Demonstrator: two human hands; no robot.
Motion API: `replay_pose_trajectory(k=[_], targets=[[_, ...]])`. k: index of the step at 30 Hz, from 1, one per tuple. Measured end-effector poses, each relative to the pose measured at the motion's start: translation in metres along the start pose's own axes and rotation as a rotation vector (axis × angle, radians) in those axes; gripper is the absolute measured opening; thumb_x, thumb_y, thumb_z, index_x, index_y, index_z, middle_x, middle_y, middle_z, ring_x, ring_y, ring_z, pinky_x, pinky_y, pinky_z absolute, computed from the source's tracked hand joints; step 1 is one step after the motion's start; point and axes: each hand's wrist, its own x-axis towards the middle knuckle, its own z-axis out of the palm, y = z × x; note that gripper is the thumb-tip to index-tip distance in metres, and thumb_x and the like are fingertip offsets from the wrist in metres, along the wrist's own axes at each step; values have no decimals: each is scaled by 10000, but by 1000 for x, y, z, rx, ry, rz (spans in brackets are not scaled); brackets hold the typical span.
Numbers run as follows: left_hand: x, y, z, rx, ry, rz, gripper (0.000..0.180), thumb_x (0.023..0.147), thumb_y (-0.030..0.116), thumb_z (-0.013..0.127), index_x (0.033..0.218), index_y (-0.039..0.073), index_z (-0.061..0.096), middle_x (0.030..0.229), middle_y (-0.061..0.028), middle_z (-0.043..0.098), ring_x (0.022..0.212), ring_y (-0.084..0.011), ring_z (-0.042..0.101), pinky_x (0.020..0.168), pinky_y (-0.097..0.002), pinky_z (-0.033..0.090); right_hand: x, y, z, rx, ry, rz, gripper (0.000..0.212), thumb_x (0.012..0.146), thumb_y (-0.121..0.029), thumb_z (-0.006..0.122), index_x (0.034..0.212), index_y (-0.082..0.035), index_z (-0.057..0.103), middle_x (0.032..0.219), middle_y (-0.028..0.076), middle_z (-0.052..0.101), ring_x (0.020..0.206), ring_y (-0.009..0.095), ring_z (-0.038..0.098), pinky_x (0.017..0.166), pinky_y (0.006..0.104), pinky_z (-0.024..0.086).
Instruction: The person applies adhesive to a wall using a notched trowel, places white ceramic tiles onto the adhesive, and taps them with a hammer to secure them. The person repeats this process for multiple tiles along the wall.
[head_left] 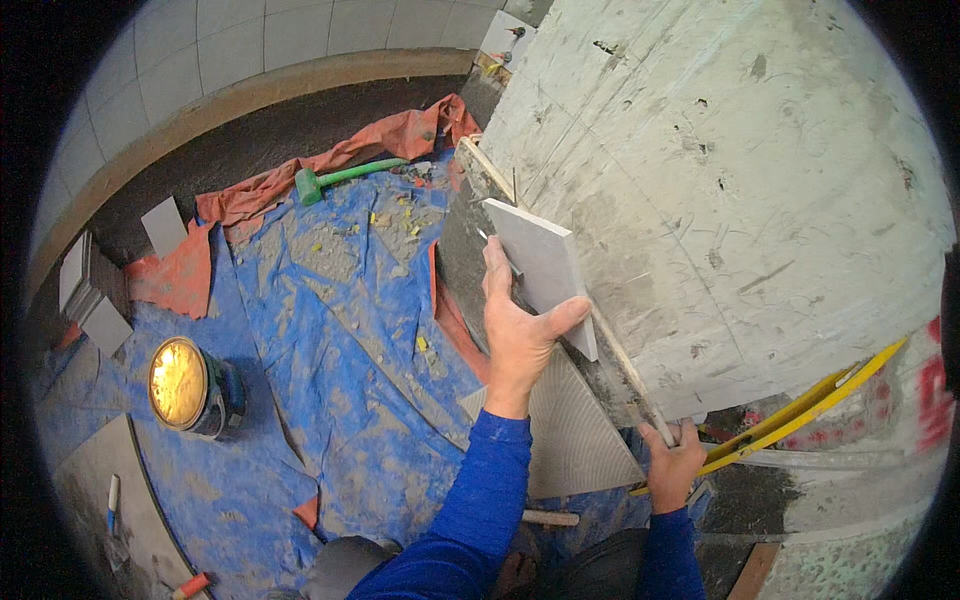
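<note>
My left hand (518,338) is closed on a light grey rectangular tile (540,265), with the thumb across its lower part and the fingers at its left side. A thin pen-like stick (515,268) shows beside those fingers. The tile is tilted and lies close to a long narrow strip (626,368) along the edge of the pale wall. At the strip's near end, the fingers of my right hand (674,466) are curled around it. Below the tile, a grey piece with combed ridges (580,430) is partly covered by my left arm.
A blue tarp (330,300) with grey crumbs covers the floor. On it stand a bucket (226,400) and a green mallet (310,187). Cut tiles (105,325) lean at far left. A yellow level (810,405) lies right of my right hand, under the rough wall (720,180).
</note>
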Motion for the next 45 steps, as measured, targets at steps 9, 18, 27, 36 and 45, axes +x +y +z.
replay_pose_trajectory(k=[9, 18, 27, 36, 45], targets=[[0, -8, -1, -29, 8, 6, 1513, 598, 687, 941, 1606, -163, 197, 1643, -317, 310, 1527, -362, 351, 1238, -407, 313, 1, -2, -2, -9, -33, 68, 376, 828, -182, 887, 809, 8, 564, 688, 130, 677, 611, 165, 553, 596, 356, 470], [8, -14, -11, -112, 55, 17, 1418, 647, 618, 946, 1605, -151, 237, 1598, -280, 409, 1453, -334, 453, 1205, -393, 353, 2, -4, -3, 12, -35, 73, 355, 831, -184, 888, 840, 21, 598, 738, 146, 722, 655, 170, 631, 615, 362, 495], [6, -21, -21, -142, -34, 40, 1187, 760, 465, 898, 1573, -172, 311, 1519, -232, 488, 1387, -313, 496, 1168, -381, 374, 1, 4, 0, -47, 12, 0, 389, 814, -239, 889, 922, 50, 652, 803, 192, 744, 712, 247, 706, 676, 377, 536], [-5, -10, -1, -148, -129, 78, 1117, 786, 532, 850, 1526, -162, 381, 1469, -185, 527, 1337, -273, 517, 1154, -349, 355, 3, 11, 0, 3, -73, 28, 495, 843, -276, 865, 1205, -4, 666, 932, 184, 786, 822, 332, 765, 729, 412, 573], [-1, -10, -6, -119, -103, 47, 1208, 791, 561, 848, 1584, -162, 293, 1553, -214, 465, 1413, -294, 471, 1178, -380, 354, 4, 5, 0, 53, -30, 15, 365, 834, -239, 873, 975, 45, 693, 899, 210, 782, 806, 290, 777, 725, 377, 573]])
